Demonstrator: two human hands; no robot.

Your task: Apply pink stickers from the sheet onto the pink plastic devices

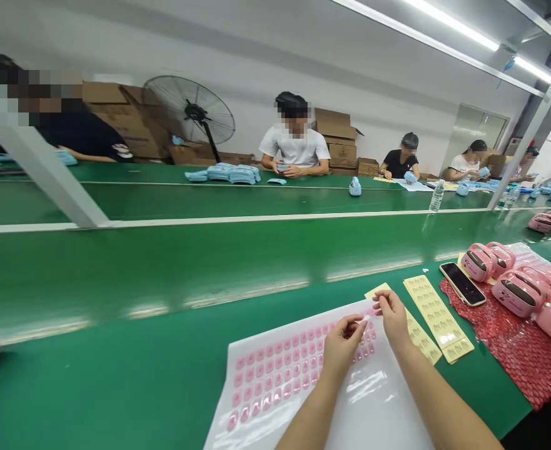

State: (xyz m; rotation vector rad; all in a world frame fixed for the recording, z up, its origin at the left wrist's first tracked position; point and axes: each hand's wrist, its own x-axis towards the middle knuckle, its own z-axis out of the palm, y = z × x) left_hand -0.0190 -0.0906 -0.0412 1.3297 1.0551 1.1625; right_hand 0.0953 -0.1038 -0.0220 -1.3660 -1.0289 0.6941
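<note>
A glossy white sheet (pixel 373 400) with rows of small pink stickers (pixel 278 373) lies on the green table in front of me. Above its right part, my left hand (pixel 343 344) is closed in a pinch, with a small white piece (pixel 366 318) at the fingertips. My right hand (pixel 392 317) is just to the right, at the sheet's far right corner. Its thumb and fingers are bent together; whatever they hold is too small to make out. Yellow sticker strips (pixel 437 315) lie beside my right hand.
To the right are a phone (pixel 463 284), red bubble wrap (pixel 514 356) and several pink plastic casings (pixel 521 290). A green conveyor belt (pixel 237 250) runs beyond my table. Across it, co-workers sit by blue parts (pixel 231 174). A slanted white post (pixel 45 150) stands at left.
</note>
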